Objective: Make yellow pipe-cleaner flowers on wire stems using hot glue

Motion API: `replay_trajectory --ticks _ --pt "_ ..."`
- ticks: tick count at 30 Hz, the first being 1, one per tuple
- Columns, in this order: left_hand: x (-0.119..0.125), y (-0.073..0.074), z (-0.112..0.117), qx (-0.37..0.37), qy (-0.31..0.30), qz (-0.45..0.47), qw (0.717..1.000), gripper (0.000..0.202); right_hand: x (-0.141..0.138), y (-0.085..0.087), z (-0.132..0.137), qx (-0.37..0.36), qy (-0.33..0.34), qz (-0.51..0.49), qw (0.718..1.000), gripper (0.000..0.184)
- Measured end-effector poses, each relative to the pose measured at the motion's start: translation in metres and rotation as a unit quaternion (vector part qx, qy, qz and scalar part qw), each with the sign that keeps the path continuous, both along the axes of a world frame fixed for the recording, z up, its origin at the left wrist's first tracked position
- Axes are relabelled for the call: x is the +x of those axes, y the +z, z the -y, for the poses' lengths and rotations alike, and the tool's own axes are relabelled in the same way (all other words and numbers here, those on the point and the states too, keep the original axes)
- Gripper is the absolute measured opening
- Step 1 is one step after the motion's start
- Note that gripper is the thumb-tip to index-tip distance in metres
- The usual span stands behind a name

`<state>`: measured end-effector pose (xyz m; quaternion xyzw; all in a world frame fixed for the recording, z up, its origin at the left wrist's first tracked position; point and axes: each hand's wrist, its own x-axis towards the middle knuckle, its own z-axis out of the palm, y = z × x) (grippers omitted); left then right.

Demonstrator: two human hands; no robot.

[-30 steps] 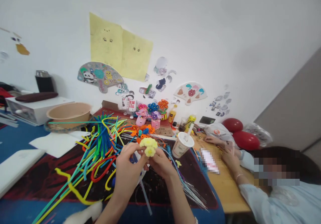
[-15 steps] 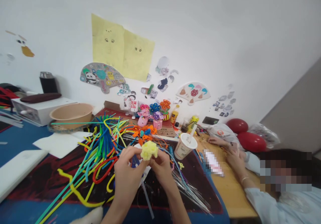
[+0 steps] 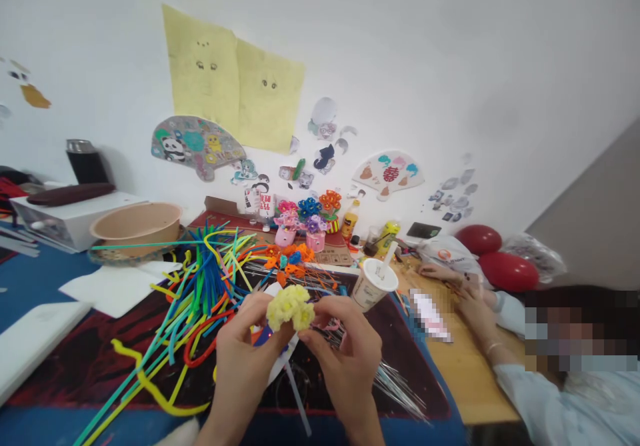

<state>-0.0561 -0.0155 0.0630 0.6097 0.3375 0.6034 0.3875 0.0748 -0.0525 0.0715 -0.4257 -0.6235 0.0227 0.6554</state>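
Note:
A pale yellow pipe-cleaner flower (image 3: 290, 307) is held up between both hands over the dark mat. My left hand (image 3: 245, 346) pinches its left side with thumb and fingers. From the right, my right hand (image 3: 347, 353) grips its lower right edge, fingers bent around it. Beneath the hands lie a white sheet and a clear stick (image 3: 299, 399), partly hidden. Colourful pipe cleaners (image 3: 205, 276) spread out to the left of my hands. Orange pipe-cleaner flowers (image 3: 287, 256) with thin stems lie just behind the yellow one.
A lidded cup with a straw (image 3: 375, 283) stands right of my hands. Small potted pipe-cleaner flowers (image 3: 316, 229) stand at the back, near a tan basin (image 3: 137, 226). Silver wires (image 3: 403, 389) lie at right. A co-worker's hands (image 3: 470, 299) are over the wooden table (image 3: 463, 386).
The yellow flower has turned, showing more of its blossoms. My right hand has shifted right and its fingers have rearranged on the flower. The camera view has shifted slightly.

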Motion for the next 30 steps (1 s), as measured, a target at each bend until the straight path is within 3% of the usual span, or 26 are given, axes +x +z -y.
replay_trajectory --ticks 12,20,24,30 --pt "-0.008 0.012 -0.007 0.014 -0.085 0.033 0.996 0.017 0.007 0.018 0.002 -0.022 0.043 0.016 0.999 0.016" --pt "-0.007 0.009 -0.010 0.009 -0.091 0.043 0.995 0.024 0.010 0.025 0.008 -0.032 0.040 0.032 0.998 0.027" --pt "-0.009 0.011 -0.009 0.010 -0.084 0.034 0.996 0.022 0.015 0.043 0.014 -0.034 0.004 0.096 0.995 0.013" --pt "-0.012 0.018 -0.009 0.016 -0.076 0.015 0.997 0.010 0.019 0.069 0.016 -0.026 -0.013 0.231 0.973 0.009"
